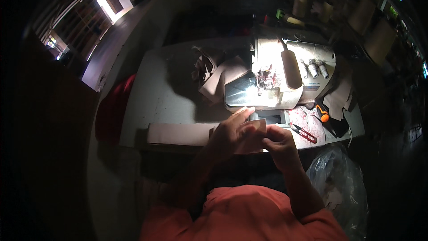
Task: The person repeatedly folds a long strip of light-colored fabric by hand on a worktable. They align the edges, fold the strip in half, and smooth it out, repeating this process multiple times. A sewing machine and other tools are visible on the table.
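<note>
A small pale pink fabric piece [257, 135] is held up in front of the sewing machine, at the near edge of the table. My left hand [229, 130] supports it from the left, fingers reaching forward and the thumb side against the cloth. On the right edge, my right hand [281, 146] pinches it between thumb and bent fingers. The brightly lit sewing machine [292, 94] stands just beyond both hands. Beside my left wrist lies a long, pale fabric strip or stack [178, 134] along the table's front edge.
Crumpled fabric pieces [223, 78] lie left of the machine. Red-handled thread snips [304, 135] and an orange-handled tool [322, 114] rest at right. A clear plastic bag [341, 174] hangs below the table's right side. Thread cones [300, 5] stand behind; a red item [115, 107] sits at left.
</note>
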The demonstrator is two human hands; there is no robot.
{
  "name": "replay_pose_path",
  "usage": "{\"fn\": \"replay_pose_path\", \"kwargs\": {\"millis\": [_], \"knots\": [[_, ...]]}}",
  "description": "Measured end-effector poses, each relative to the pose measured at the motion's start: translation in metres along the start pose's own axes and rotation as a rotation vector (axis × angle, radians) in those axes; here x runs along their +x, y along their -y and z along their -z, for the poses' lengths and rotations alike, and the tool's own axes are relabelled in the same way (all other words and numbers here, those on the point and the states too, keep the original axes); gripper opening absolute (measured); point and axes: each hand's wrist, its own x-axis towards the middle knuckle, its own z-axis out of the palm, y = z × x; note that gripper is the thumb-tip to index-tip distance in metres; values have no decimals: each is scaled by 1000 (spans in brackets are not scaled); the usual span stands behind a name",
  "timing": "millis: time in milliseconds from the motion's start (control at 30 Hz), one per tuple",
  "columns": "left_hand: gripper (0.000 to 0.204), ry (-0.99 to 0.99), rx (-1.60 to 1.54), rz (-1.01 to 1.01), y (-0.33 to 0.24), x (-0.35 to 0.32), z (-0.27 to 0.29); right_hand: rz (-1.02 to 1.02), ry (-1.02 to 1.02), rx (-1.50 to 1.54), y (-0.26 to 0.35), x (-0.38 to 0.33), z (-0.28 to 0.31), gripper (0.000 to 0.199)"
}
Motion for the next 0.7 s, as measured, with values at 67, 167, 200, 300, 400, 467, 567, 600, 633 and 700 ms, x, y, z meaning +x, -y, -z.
{"fn": "replay_pose_path", "kwargs": {"millis": [67, 167, 200, 300, 400, 467, 567, 600, 633, 700], "knots": [[34, 59, -212, 56, -1, 10, 3, 34, -4, -46, 0, 2, 2, 15], [26, 111, -295, 212, -2, 15, 13, -12, -30, -22, 2, 3, 0, 15], [20, 31, -308, 166, -6, 16, 11, -63, -42, 24, 3, 3, 0, 14], [14, -27, -240, 161, -1, 22, 12, -133, -48, 52, 4, 7, 2, 13], [9, -144, 190, -67, 8, 45, 7, -67, -101, 50, -4, 22, 6, 15], [8, -217, 356, -186, 11, 63, 1, -6, -148, 85, -15, 40, 13, 16], [10, -156, 564, -380, 28, 73, 1, 98, -209, -13, -25, 49, 18, 22], [11, -130, 626, -380, 30, 71, 3, 98, -216, 26, -27, 49, 17, 22], [12, -96, 681, -380, 32, 67, 2, 93, -232, 65, -32, 46, 17, 23], [13, -49, 699, -367, 33, 69, 2, 75, -257, 121, -36, 46, 17, 23]]}}
